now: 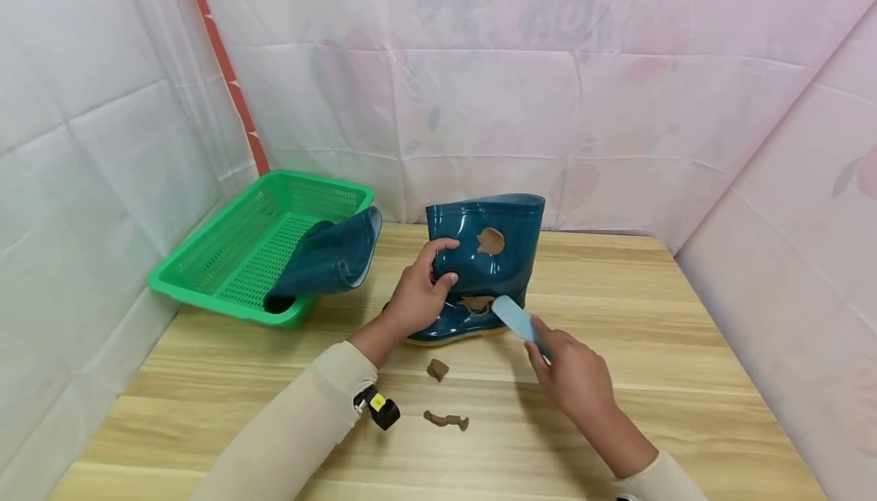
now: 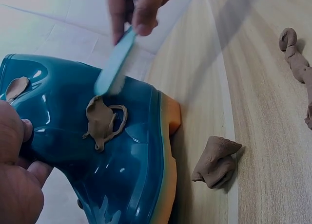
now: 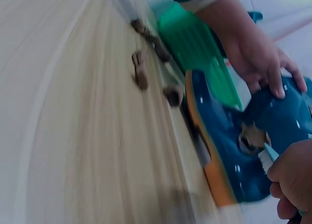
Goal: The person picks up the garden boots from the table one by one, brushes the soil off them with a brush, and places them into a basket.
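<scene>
A shiny dark blue rain boot (image 1: 489,276) stands on the table with its toe to the left. One brown mud patch (image 1: 490,241) sticks to its shaft, and a second, ragged patch (image 2: 100,119) lies lower, near the ankle. My left hand (image 1: 419,295) grips the front of the shaft between thumb and fingers. In my right hand (image 1: 575,375) is a light blue brush (image 1: 517,322); its white bristles show in the right wrist view. The brush head is at the edge of the lower patch; whether the bristles touch is unclear.
Two brown clumps lie in front of the boot: a chunky one (image 1: 437,368) and a long thin one (image 1: 447,419). At the left, a green plastic basket (image 1: 205,299) holds another blue boot (image 1: 329,250), its opening leaning over the rim. White printed sheets hang behind the wooden table (image 1: 651,311).
</scene>
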A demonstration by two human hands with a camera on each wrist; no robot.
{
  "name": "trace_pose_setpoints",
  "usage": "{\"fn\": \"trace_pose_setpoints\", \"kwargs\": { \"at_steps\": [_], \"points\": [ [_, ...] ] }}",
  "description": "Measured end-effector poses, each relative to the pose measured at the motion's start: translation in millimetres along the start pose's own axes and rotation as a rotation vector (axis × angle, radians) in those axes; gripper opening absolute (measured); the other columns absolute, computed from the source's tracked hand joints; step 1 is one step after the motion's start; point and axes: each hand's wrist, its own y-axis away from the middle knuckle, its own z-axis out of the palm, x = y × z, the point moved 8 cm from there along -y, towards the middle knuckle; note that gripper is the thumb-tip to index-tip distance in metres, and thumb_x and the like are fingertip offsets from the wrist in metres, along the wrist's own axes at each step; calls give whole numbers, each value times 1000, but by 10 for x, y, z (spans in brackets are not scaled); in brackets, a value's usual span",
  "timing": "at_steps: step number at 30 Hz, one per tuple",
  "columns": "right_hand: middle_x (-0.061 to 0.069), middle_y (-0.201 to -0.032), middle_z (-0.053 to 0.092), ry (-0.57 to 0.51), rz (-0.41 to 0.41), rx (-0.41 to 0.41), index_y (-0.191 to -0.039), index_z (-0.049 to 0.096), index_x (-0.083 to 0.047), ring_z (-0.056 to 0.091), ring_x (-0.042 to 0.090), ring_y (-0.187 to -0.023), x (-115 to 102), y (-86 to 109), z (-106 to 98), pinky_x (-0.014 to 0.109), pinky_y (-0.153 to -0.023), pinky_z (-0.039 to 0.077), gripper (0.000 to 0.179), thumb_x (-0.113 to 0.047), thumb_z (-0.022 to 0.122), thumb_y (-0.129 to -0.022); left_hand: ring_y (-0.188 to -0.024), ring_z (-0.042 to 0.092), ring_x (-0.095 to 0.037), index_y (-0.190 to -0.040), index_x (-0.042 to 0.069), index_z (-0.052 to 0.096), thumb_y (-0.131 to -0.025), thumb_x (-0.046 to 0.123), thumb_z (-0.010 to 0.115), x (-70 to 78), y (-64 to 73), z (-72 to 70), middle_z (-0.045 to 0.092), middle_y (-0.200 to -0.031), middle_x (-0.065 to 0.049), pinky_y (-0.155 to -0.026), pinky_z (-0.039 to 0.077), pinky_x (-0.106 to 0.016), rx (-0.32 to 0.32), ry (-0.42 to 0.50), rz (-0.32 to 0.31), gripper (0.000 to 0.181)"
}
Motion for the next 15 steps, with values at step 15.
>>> {"fn": "trace_pose_setpoints", "kwargs": {
  "at_steps": [15],
  "points": [
    [2, -76, 65, 6, -84, 0, -134, 68, -4, 41, 7, -53, -211, -88, 106, 24, -43, 31, 47, -18, 80, -91, -55, 48, -23, -148, 32, 43, -106, 18, 59, -1, 19, -7, 42, -60, -4, -53, 43, -34, -9, 16, -4, 47]
  ]
}}
